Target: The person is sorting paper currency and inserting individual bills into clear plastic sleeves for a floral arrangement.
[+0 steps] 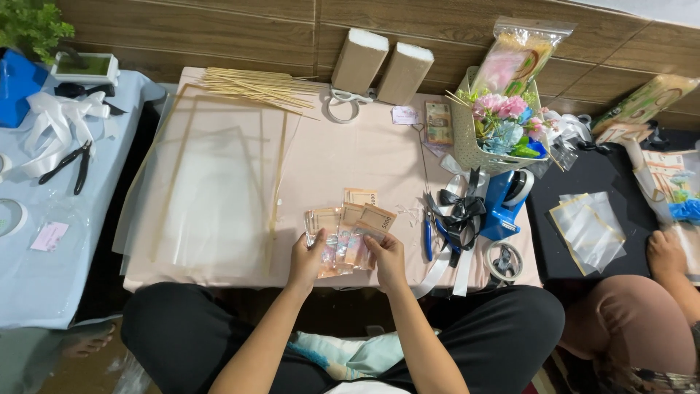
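Fanning out at the near edge of the pink table (350, 157), the banknotes (350, 226) are lying between both hands, their long axes pointing far and slightly right, away from the person. The left hand (308, 259) is holding the left side of the fan, fingers curled closed around the clear-sleeved notes, thumb on top. The right hand (386, 259) is gripping the right side, fingers pinching the near ends of the notes; both hands are equally close, touching the stack. Clear plastic sheets (211, 197) are lying just left of the hands, with bamboo sticks (255, 86) at the far edge. Blue scissors (429, 230) and a black ribbon (461, 215) are lying just right of the right hand, near the flower basket (467, 138).
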